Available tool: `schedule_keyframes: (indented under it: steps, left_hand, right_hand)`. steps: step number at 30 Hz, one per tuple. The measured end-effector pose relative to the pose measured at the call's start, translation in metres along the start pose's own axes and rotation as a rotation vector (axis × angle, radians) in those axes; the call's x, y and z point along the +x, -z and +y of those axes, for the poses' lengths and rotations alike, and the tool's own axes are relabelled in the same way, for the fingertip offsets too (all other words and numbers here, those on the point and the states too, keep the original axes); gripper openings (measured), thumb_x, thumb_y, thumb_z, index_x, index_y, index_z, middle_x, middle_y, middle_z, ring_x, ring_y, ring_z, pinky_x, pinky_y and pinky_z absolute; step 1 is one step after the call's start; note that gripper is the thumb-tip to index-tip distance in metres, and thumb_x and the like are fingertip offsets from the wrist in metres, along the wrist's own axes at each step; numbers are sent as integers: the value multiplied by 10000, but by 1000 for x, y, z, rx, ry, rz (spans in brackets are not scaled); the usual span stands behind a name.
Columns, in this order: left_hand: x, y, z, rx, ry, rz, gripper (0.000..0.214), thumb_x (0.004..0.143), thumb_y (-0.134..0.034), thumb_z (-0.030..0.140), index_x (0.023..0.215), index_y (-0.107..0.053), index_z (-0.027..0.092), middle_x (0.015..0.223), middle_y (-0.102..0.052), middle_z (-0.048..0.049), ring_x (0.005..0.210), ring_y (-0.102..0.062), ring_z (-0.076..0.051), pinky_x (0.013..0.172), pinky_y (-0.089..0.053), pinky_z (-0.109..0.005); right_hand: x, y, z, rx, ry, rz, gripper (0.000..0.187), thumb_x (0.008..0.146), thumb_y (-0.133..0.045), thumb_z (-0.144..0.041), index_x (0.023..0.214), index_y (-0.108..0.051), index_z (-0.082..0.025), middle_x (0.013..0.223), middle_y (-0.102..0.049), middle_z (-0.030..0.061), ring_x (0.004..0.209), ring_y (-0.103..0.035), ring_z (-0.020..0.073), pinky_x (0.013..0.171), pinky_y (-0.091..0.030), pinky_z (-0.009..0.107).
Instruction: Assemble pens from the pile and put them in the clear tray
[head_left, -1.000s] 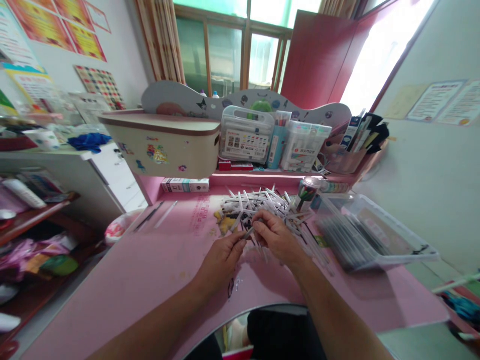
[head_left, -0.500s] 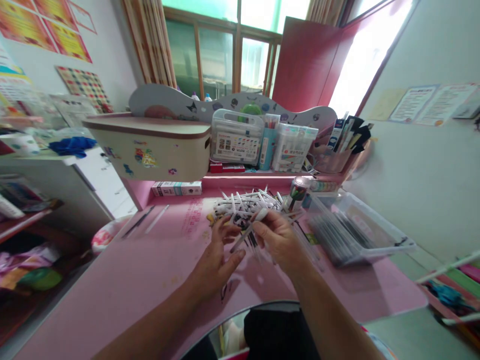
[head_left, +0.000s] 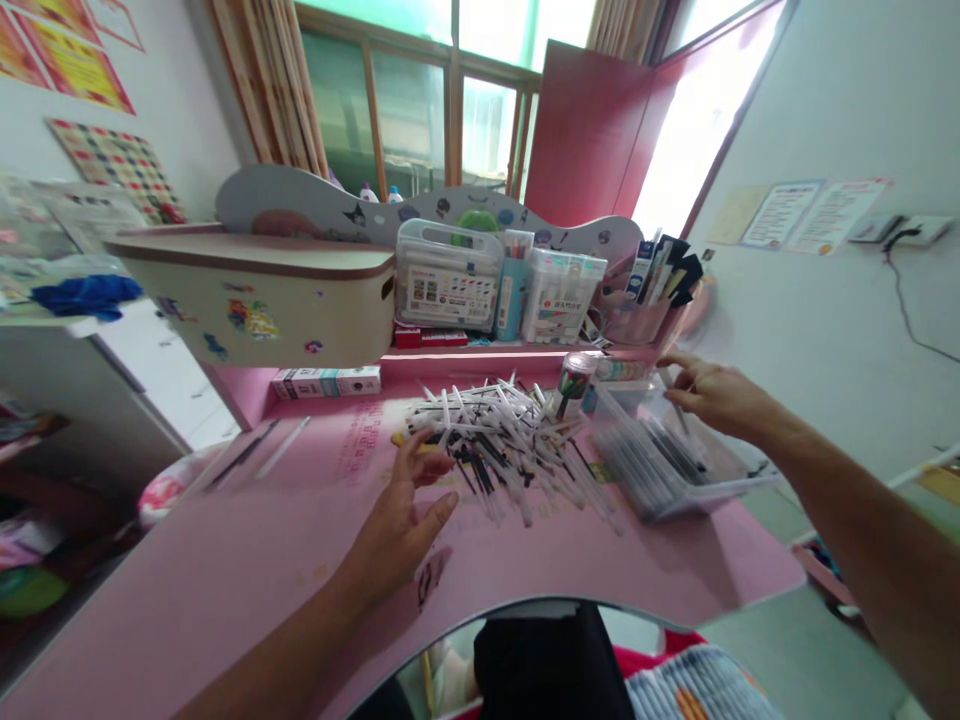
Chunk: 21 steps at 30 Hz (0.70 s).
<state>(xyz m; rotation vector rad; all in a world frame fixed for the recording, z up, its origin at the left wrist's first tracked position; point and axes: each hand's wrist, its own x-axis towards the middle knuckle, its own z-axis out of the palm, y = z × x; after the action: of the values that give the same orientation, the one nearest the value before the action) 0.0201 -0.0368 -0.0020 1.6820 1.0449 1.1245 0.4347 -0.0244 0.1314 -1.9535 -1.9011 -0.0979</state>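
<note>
My left hand (head_left: 405,515) hovers over the desk at the near left of a pile of pens (head_left: 502,430), fingers apart and holding nothing. The pile mixes whitish, clear-looking and black pieces, too tangled to tell each one. Over at the right, my right hand (head_left: 709,395) pinches a slim pen (head_left: 678,405) between thumb and fingers. That pen points down into a clear plastic box (head_left: 675,500), where many similar pens lie side by side. Part of the pen is blurred.
Two pens (head_left: 251,450) lie apart on the pink desk (head_left: 247,570) at left. A clear jar (head_left: 576,382) of coloured items stands behind the pile. Along the shelf are a marker case (head_left: 450,275), a blue pencil tube (head_left: 512,300) and a pen holder (head_left: 637,318). A cream drawer box (head_left: 262,310) overhangs the left.
My right hand has moved right, from above the pile to over the clear box, carrying a pen. My left hand stays near the pile, now without the pen between both hands. The view has shifted.
</note>
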Motion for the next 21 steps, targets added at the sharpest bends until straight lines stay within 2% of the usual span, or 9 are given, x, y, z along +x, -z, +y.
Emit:
schedule_keyframes:
  steps: [5, 8, 10, 12, 14, 16, 18, 21]
  left_hand:
    - [1, 0, 3, 1, 28, 7, 685, 843, -660, 311, 1445, -340, 246, 1135, -667, -94, 1155, -613, -267, 1053, -410, -487]
    - [1, 1, 4, 23, 61, -6, 648, 851, -649, 320, 1435, -378, 247, 1143, -668, -98, 1147, -617, -270, 1018, -438, -469]
    - [2, 2, 4, 32, 65, -4, 614, 848, -648, 315, 1413, -421, 241, 1147, -667, -98, 1137, -620, -266, 1019, -437, -459]
    - [3, 3, 3, 34, 58, 14, 573, 842, -653, 307, 1380, -471, 236, 1142, -669, -94, 1121, -626, -259, 1019, -437, -447]
    - [5, 4, 0, 36, 66, 44, 528, 835, -661, 307, 1340, -521, 235, 1142, -673, -91, 1100, -633, -257, 990, -456, -433]
    - [6, 6, -2, 45, 84, 80, 479, 828, -667, 312, 1290, -571, 237, 1138, -683, -85, 1067, -639, -254, 944, -478, -417]
    - [7, 7, -5, 57, 95, 111, 432, 822, -669, 314, 1241, -610, 231, 1118, -694, -79, 1018, -644, -245, 905, -493, -405]
    - [9, 10, -6, 44, 101, 138, 389, 816, -673, 322, 1189, -644, 215, 1086, -703, -79, 961, -649, -233, 856, -511, -387]
  right_hand:
    - [2, -34, 39, -26, -5, -126, 263, 718, -647, -144, 973, -653, -212, 553, -610, -29, 446, -554, 176, 522, -389, 306]
    - [3, -40, 42, -80, -70, -186, 269, 695, -685, -119, 953, -667, -194, 540, -603, -25, 455, -567, 187, 513, -386, 299]
    - [5, -36, 33, -167, -71, -146, 330, 695, -705, -134, 1021, -677, -176, 610, -654, 18, 528, -605, 216, 532, -394, 306]
    - [4, -28, 15, -220, -44, -61, 398, 750, -680, -175, 1147, -659, -162, 756, -713, 83, 639, -644, 245, 576, -407, 320]
    - [1, -20, -14, -208, 0, 4, 373, 835, -608, -218, 1204, -645, -170, 880, -733, 114, 724, -658, 244, 627, -416, 323]
    - [-6, -18, -49, -129, 89, 21, 248, 878, -568, -258, 1083, -691, -193, 853, -731, 83, 721, -645, 211, 655, -422, 303]
    - [-15, -25, -86, -28, 217, -92, 182, 885, -541, -246, 928, -715, -214, 820, -726, 47, 724, -628, 184, 681, -426, 283]
    - [-29, -52, -133, 29, 364, -301, 159, 850, -569, -178, 793, -715, -207, 823, -725, 50, 762, -628, 179, 704, -420, 275]
